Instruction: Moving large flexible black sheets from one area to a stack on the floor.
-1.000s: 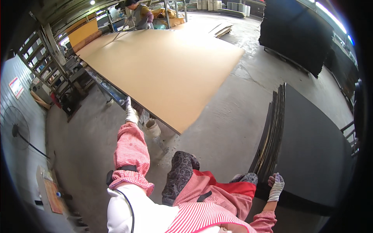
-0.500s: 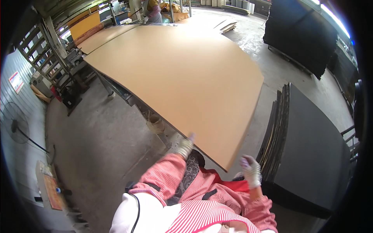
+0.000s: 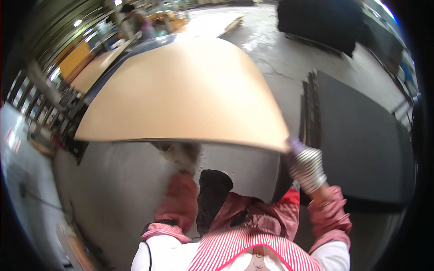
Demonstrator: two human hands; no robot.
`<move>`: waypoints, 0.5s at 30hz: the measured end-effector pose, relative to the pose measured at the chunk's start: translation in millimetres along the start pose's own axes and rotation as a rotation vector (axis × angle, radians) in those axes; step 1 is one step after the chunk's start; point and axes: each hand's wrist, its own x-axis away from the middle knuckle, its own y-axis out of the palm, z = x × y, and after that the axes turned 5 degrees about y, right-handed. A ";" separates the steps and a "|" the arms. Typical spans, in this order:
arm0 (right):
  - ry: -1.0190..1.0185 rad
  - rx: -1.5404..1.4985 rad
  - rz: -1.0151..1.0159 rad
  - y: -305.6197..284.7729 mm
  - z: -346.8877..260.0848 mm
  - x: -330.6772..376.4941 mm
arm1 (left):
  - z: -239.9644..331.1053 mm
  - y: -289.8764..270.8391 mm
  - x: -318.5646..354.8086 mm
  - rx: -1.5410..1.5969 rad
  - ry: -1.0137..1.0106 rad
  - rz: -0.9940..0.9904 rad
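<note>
A: Please, how does the right hand (image 3: pixel 304 160) stand?

B: It is at the right near corner of the large tan sheet (image 3: pixel 185 92), in a white glove with a ribbed wrist and purple fingers. The fingers are closed around this corner, so I would say it grips the sheet. The right forearm comes up from the lower right, the elbow bent, the pink sleeve (image 3: pixel 329 212) gathered below the wrist

A: And the left hand (image 3: pixel 185 156)?

B: This one is only a pale smear near the front edge of the sheet. The left forearm points away from the body, with its checked sleeve (image 3: pixel 177 201) also blurred. Whether the fingers are spread or pressed together, I cannot tell

A: Where exactly is the sheet?

B: In front of the person, above the floor (image 3: pixel 122 189), bowed, with its near edge running across from left to right. Its far left side lies along a dark table (image 3: pixel 100 86). On the right, apart from it, stands a stack of dark sheets (image 3: pixel 361 135)

A: Do you see some container?

B: Below the near edge, beside the left hand, there is something like a pale bucket (image 3: pixel 167 153). It is too blurred to tell its contents
</note>
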 end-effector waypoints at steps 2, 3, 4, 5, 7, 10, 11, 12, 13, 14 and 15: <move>0.113 0.143 0.223 -84.7 28.3 -2.4 | 67.2 21.4 -79.9 0.388 0.180 -0.009; 0.211 0.175 0.300 -118.4 50.9 14.9 | 96.8 62.7 -106.5 0.501 0.254 -0.064; 0.333 0.077 0.327 -140.3 72.3 39.0 | 133.0 104.0 -118.7 0.569 0.334 -0.113; 0.467 0.012 0.356 -164.4 92.3 71.2 | 143.5 156.7 -130.1 0.634 0.356 -0.163; 0.386 0.417 0.365 -189.3 149.2 151.5 | 175.3 279.3 -126.1 0.725 0.369 -0.280; 0.492 0.982 0.336 -211.2 196.5 271.4 | 187.3 461.2 -75.8 0.724 0.250 -0.591; 0.757 0.393 0.674 -195.5 221.2 315.3 | 183.6 496.9 -51.1 0.614 0.202 -0.856; 0.976 -0.220 0.974 -182.5 243.4 362.3 | 166.9 538.5 -23.5 0.472 0.144 -1.110; 1.137 -0.223 0.983 -164.5 234.5 373.0 | 151.7 560.8 0.8 0.282 0.081 -1.349; 1.280 -0.228 0.992 -150.6 229.7 378.9 | 132.5 575.6 28.2 0.145 -0.027 -1.566; 1.399 -0.289 1.049 -122.6 247.0 405.1 | 107.4 576.7 52.2 0.111 -0.293 -1.712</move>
